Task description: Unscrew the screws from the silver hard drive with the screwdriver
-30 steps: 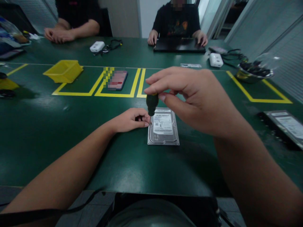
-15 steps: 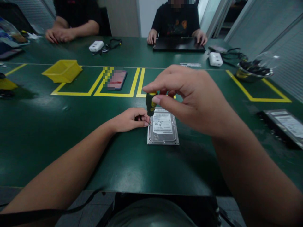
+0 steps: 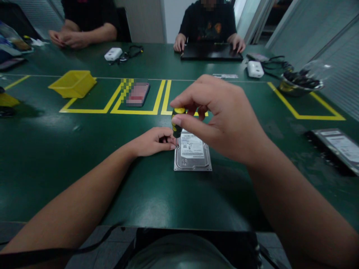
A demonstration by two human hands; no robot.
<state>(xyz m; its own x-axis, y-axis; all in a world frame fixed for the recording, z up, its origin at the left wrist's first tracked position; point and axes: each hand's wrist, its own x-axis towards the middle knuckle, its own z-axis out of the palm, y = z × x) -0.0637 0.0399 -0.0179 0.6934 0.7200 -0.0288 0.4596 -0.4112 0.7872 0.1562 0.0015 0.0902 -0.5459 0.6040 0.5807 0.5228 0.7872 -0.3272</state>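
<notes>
A silver hard drive (image 3: 193, 151) with a white label lies flat on the green table in front of me. My right hand (image 3: 218, 119) pinches a short dark green and yellow screwdriver (image 3: 177, 129) between thumb and fingers. It stands nearly upright, its lower end at the drive's left edge; the tip is too small to make out. My left hand (image 3: 157, 142) rests on the table with curled fingers, thumb and fingertips closed against that same left edge, close beside the screwdriver's shaft. Part of the drive's far end is hidden behind my right hand.
Another drive (image 3: 343, 147) lies on the right. Farther back are a yellow bin (image 3: 74, 84), a phone (image 3: 138, 93) and a bowl (image 3: 301, 86) of dark items. Across the table sit two people, one with hands on a flat black panel (image 3: 211, 52).
My right hand's thumb has shifted slightly left across the screwdriver handle, which has turned a little. My left hand and the hard drive have stayed in place.
</notes>
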